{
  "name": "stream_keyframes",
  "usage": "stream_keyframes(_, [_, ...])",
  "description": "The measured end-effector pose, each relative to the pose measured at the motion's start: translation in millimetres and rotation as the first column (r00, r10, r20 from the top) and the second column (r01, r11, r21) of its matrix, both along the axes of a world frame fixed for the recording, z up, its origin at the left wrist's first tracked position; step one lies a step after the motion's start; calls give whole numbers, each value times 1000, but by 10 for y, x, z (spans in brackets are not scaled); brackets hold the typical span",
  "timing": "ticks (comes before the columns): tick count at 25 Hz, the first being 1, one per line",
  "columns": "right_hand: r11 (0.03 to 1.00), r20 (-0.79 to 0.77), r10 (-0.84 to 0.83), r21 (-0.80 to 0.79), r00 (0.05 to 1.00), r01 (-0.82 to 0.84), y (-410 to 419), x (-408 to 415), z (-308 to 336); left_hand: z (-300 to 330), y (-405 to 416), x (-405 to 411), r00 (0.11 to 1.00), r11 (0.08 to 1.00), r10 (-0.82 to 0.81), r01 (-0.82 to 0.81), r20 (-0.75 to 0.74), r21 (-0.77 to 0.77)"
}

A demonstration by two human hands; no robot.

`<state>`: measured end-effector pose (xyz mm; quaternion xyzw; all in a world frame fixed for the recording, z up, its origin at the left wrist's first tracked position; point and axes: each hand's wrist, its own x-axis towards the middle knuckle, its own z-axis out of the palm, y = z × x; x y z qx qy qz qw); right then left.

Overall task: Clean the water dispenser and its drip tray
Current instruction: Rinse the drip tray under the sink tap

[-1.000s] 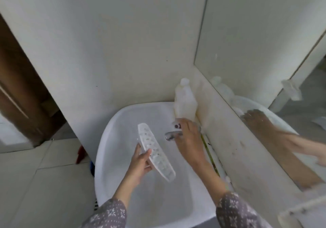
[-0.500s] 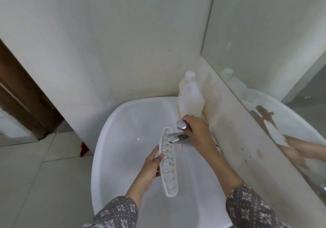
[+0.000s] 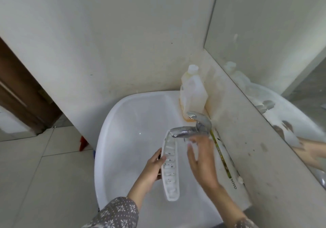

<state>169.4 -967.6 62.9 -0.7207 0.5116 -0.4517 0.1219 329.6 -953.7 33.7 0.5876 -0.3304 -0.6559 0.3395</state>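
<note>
left hand point(image 3: 153, 167): grips the drip tray point(image 3: 170, 167) by its left long edge, thumb on top of the rim, fingers curled underneath; forearm in a grey patterned sleeve point(image 3: 116, 213).
right hand point(image 3: 201, 159): released, fingers loosely spread and motion-blurred, holding nothing; just right of the tray, not touching it as far as I can tell; hovers just below the tap body.
drip tray: long white perforated grille, held over the sink bowl between the two hands; far end sits right under the tap spout, near end points back toward the person; roughly level, holes face up.
tap point(image 3: 191, 128): chrome mixer, just beyond the right hand's fingertips; spout reaches left over the tray's far end; water flow too hard to tell.
sink point(image 3: 123, 139): white basin under both hands; brand lettering on the rim right of the right wrist.
bottle point(image 3: 193, 93): pale plastic, capped, upright on the sink's back corner, beyond the tap, well past the right hand.
mirror point(image 3: 282, 51): on the wall right of the right hand, shows a reflected arm.
floor point(image 3: 26, 175): pale tiles left of the left hand; small red object point(image 3: 82, 143) low beside the sink, unclear what.
</note>
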Motion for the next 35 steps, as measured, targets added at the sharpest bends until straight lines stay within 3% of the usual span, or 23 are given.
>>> stream_keyframes(2, [969, -84, 139, 218, 987, -118, 178, 73, -232, -18, 50, 5, 1000, 1000, -12, 12, -4, -7])
stream_keyframes(4, [890, -106, 179, 442, 978, -115, 167, 139, -365, -24, 88, 21, 1000, 1000, -29, 29, -6, -11])
stream_keyframes(6, [803, -23, 112, 591, 993, -77, 76, 210, -341, -10, 115, 46, 998, 998, -56, 56, -8, -2])
stream_keyframes(10, [673, 159, -46, 734, 986, -87, -73, 293, -248, -12, 114, 103, 994, 994, -103, 104, -18, 17])
stream_keyframes(20, [606, 269, -93, 779, 959, -160, 65, 321, -342, -29, 194, 378, 986, 983, -169, 168, -2, 79])
stream_keyframes(29, [631, 358, -145, 751, 922, -192, -21, 369, -355, 142, 64, 331, 987, 986, -156, 159, 48, -49])
stream_keyframes(35, [568, 434, -219, 785, 874, -248, -226, 428, -234, 113, 14, 247, 993, 992, -117, 117, -8, -56])
